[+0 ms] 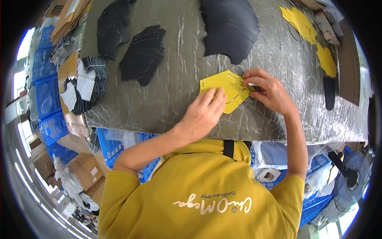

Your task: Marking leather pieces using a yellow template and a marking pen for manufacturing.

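Yellow sheet [232, 88] pressed by left hand [203, 113], fingers together; at its right edge, silver item [252, 84] pinched by right hand [272, 91]

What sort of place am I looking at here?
Probably a factory or workshop handling flat cut pieces. The signs are stacks of black pieces on a broad worktable, a slotted yellow piece, and blue crates along the left side.
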A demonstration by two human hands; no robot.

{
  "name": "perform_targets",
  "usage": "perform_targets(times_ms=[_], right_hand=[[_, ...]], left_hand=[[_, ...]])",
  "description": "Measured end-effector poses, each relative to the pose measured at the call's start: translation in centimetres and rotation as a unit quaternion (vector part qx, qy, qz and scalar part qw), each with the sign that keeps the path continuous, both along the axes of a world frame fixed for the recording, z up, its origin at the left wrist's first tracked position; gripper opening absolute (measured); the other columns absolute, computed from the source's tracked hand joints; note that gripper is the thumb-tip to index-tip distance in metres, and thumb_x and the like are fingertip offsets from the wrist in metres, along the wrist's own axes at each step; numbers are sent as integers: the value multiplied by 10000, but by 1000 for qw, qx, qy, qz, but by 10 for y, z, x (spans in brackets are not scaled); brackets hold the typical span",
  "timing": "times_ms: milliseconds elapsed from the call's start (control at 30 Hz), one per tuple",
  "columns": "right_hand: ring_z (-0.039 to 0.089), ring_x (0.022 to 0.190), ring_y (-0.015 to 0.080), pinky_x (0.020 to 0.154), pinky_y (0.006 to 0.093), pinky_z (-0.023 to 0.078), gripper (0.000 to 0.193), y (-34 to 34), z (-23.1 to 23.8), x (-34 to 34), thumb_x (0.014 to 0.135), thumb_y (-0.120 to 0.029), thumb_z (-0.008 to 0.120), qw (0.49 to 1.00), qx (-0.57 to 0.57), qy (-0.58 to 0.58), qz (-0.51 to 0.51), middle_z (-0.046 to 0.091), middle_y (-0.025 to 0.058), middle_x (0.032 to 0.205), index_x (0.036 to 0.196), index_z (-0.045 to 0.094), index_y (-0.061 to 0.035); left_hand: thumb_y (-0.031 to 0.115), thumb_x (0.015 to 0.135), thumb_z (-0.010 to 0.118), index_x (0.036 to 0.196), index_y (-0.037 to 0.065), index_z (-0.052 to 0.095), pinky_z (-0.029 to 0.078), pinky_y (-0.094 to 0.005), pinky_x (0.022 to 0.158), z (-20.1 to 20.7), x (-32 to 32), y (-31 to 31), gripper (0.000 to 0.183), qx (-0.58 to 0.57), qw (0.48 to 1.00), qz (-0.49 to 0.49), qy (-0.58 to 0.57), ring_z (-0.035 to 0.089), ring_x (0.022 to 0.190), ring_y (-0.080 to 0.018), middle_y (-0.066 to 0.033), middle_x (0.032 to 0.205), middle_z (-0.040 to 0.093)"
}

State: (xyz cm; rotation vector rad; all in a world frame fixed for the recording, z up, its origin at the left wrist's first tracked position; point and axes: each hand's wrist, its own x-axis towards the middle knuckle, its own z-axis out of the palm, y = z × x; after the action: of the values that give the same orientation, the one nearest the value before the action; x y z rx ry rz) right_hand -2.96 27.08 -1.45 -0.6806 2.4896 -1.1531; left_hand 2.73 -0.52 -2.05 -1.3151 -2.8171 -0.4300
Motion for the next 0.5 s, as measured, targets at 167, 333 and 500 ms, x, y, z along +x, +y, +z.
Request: perform_targets(times_ms=[167,333,500], right_hand=[[690,999,249,783,360,563,352,-2,6,-1,777,1,734,1000,20,-21,-5,650,20,1290,1117,707,-85],[683,1035,258,818,366,551,239,-9,15,-6,831,-15,709,999,13,-49,-19,665,53,1271,1065,724,-61],[638,870,249,789,372,487,110,-43,30,-7,955,-108,680,977,21,165,-137,706,91,1041,928,734,-17]], left_hand=[[98,845,602,1274,-97,615,508,-413,1055,0,10,10,472,-28,998,46,36,532,1274,-388,-233,1381,554],[109,861,603,1244,-98,631,520,-404,1044,0,12,10,436,-28,997,49,50,545,1250,-382,-242,1368,561],[131,863,612,1209,-95,641,523,-415,1038,-4,12,10,414,-38,996,52,67,547,1234,-386,-248,1345,562]])
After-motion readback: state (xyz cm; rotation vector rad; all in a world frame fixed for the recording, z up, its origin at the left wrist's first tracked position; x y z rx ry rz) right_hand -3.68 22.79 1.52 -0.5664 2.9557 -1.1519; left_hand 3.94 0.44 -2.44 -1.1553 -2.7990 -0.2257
